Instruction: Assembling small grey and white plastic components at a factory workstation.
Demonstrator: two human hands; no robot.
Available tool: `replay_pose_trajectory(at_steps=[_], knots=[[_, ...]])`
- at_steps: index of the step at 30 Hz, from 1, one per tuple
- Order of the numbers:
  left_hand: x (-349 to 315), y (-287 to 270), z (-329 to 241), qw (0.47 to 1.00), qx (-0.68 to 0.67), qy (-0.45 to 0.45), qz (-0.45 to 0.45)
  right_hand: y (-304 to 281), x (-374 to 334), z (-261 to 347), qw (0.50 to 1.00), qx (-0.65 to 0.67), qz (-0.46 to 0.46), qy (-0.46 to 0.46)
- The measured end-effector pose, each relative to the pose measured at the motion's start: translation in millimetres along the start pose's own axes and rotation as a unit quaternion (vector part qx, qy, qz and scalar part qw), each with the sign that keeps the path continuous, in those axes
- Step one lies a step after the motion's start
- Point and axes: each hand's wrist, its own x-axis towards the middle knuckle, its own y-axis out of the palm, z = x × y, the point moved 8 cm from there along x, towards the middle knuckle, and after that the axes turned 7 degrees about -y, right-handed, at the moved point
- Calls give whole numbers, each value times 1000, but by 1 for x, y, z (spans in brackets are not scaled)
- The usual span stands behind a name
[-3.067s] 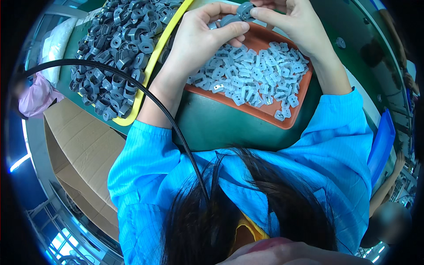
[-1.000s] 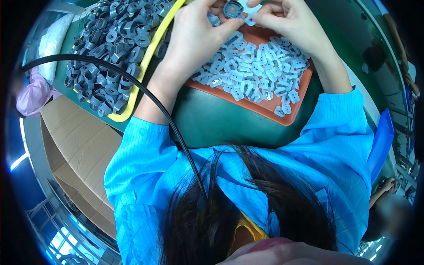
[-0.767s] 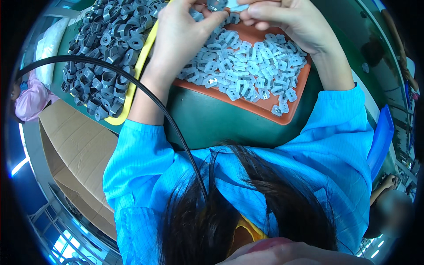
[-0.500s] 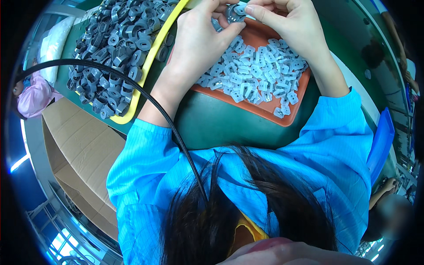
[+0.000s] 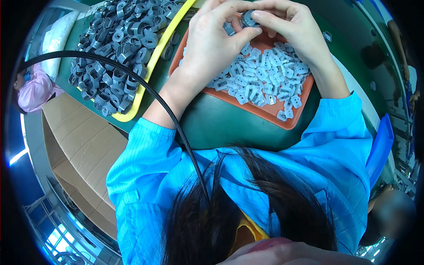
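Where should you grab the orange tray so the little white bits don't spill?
Probably hold the orange tray by its near rim, coming from the person's own side: that edge is raised and bare, while the left hand and right hand hide much of the far side. The white bits lie heaped inside, so keeping it level seems wise.

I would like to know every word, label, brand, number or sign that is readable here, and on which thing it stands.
There is no readable text in the view.
Grey part in the left hand and right hand: too small to tell any marking.
White pieces in the orange tray: too small to tell.
Cardboard box: no print visible on the sides that show.
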Motion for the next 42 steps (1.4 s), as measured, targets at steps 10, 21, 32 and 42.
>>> replay_pose_trajectory(at_steps=[10, 21, 32, 42], knots=[[-1, 2, 8, 985, 39, 61, 157, -7, 1, -15, 993, 7, 107, 47], [5, 4, 7, 988, -44, -23, 149, 3, -3, 6, 989, 114, 38, -82], [19, -26, 74, 908, -356, -217, 43, -103, 32, -26, 982, -153, -113, -15], [11, -15, 71, 911, -334, -234, 54, -15, -2, 29, 955, -274, -16, -113]])
